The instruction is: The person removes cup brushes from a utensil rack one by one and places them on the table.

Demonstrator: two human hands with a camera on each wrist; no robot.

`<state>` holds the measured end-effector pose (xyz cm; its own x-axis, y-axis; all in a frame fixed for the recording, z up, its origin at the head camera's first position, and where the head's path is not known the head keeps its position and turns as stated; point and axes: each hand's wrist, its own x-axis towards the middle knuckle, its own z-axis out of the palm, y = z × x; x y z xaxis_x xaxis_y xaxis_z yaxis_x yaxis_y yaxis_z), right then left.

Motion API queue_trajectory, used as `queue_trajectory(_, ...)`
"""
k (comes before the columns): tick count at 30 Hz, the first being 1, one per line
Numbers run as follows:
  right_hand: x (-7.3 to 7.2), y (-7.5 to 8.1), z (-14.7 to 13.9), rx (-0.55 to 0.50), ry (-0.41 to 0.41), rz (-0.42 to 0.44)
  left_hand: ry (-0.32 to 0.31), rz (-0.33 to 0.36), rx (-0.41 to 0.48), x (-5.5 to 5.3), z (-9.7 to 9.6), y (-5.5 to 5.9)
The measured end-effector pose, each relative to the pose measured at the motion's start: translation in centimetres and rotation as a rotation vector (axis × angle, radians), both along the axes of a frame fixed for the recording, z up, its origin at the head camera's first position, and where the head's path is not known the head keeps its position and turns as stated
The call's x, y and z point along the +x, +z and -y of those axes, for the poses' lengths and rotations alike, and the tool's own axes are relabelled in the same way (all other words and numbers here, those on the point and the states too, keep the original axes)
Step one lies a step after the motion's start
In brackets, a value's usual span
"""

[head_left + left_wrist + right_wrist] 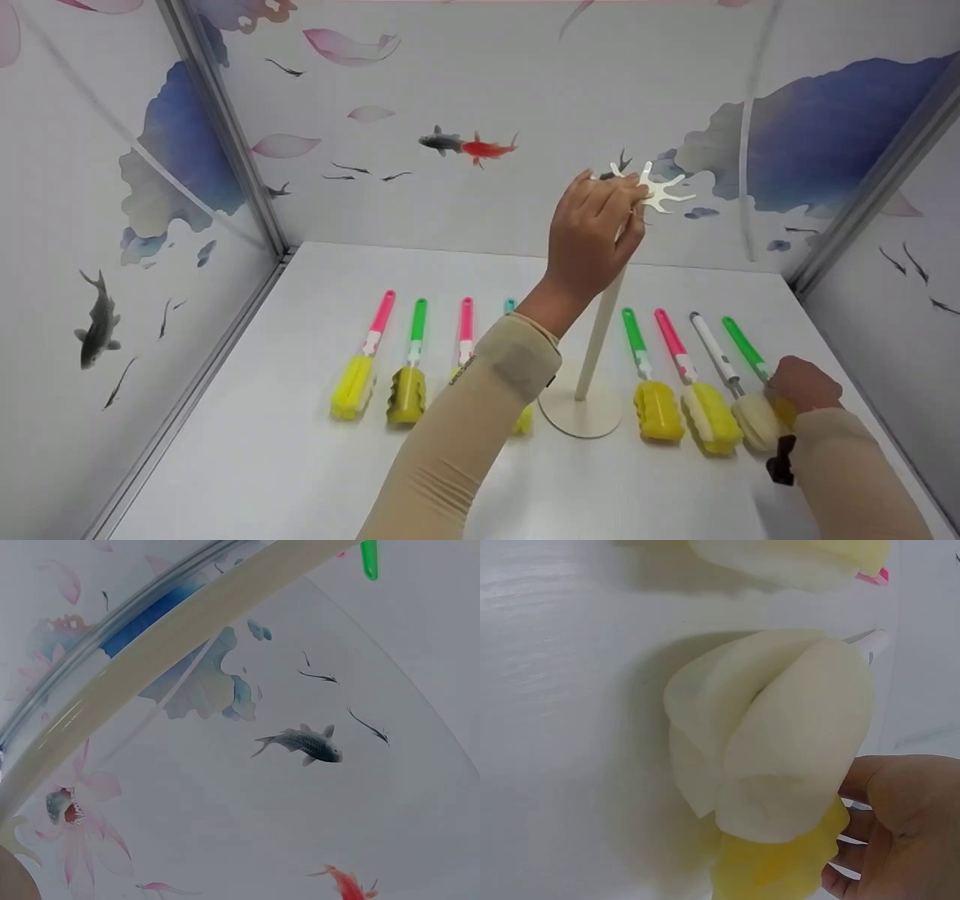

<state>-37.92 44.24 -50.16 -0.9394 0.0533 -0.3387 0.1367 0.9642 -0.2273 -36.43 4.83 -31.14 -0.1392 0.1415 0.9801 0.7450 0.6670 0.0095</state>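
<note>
My left hand (592,232) grips the top of a cream stand (600,337), just under its ring of flat prongs (667,195). In the left wrist view the stand's pole (150,671) crosses at a slant, a bit of finger at the lower left corner. Over at the right, my right hand (806,384) holds a green-handled sponge brush (742,341) near its neck; the exact contact is hidden. Its yellow sponge (772,870) shows beside the curled fingers in the right wrist view, partly behind the cream sponge (795,735) of a white-handled brush (712,345).
Several sponge brushes lie in a row on the white table, among them a pink-handled one (352,386) at the far left and a yellow one (660,411) right of the stand's round base (555,412). My left forearm covers part of the row. Printed panels (480,202) enclose the table.
</note>
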Motion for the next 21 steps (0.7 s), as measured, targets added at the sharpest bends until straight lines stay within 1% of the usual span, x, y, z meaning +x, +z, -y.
queue_trajectory(5, 0.2, 0.1, 0.2, -0.004, -0.013, 0.005, 0.006, -0.008, -0.010, 0.0, -0.1, 0.0)
queue_trajectory(11, 0.1, -0.2, -0.1, -0.003, -0.008, 0.003, 0.047, -0.031, -0.035, 0.1, 0.0, 0.2)
queue_trajectory(15, 0.1, -0.5, -0.4, -0.002, 0.007, -0.008, 0.063, -0.032, -0.051, 0.1, 0.2, 0.2)
queue_trajectory(21, 0.0, -0.3, -0.8, -0.009, 0.019, -0.012, 0.090, -0.032, -0.058, 0.4, 0.1, 0.7)
